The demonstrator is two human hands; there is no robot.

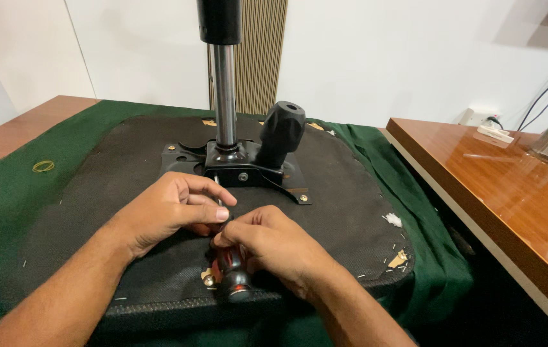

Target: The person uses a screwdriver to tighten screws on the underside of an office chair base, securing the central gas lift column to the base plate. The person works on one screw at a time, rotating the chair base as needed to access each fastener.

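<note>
**Both hands closed on a screwdriver over an upturned chair seat**

At the far left, a yellow rubber band is seen lying on the green cloth that is spread over the desk. The upturned chair seat, covered in black fabric stapled along its edges, is laid on this cloth. The left hand is held over the middle of the seat, its grip pressed together, thumb and fingertips pinching the thin metal shaft of the screwdriver. Just beside it, touching it, the right hand is curled around the upper part of the red-and-black handle, the grip closed on it; the handle's rounded end is pointed toward the near edge of the seat. Behind the hands, a black metal mounting plate is fixed to the seat, with a chrome column rising from it and a black knob tilted at its right. Farther right, a second, polished wooden desk is seen, well apart.
</note>
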